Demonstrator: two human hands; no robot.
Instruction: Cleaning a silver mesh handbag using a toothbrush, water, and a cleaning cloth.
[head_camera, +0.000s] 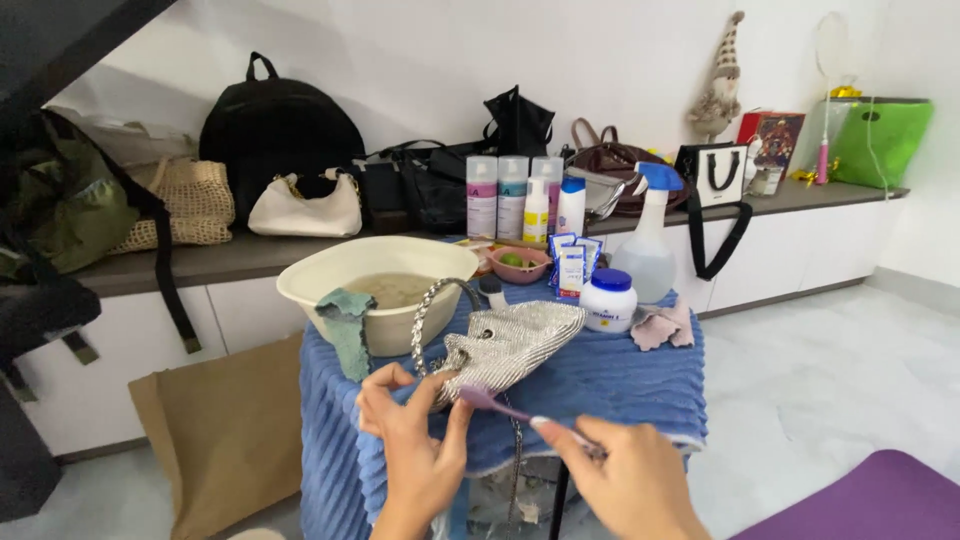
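Observation:
A silver sparkly handbag (512, 340) with a chain strap lies on a small table covered by a blue ribbed towel (620, 375). My left hand (412, 438) pinches the bag's near corner. My right hand (622, 478) grips a purple toothbrush (500, 406), its head touching the bag's near edge beside my left thumb.
A cream basin (375, 285) of cloudy water with a teal cloth (348, 325) over its rim stands behind the bag. A spray bottle (648, 245), white jar (608, 300), pink bowl (520, 264), tall cans and a pink cloth share the table. Bags line the shelf; a brown paper bag (222, 430) leans at left.

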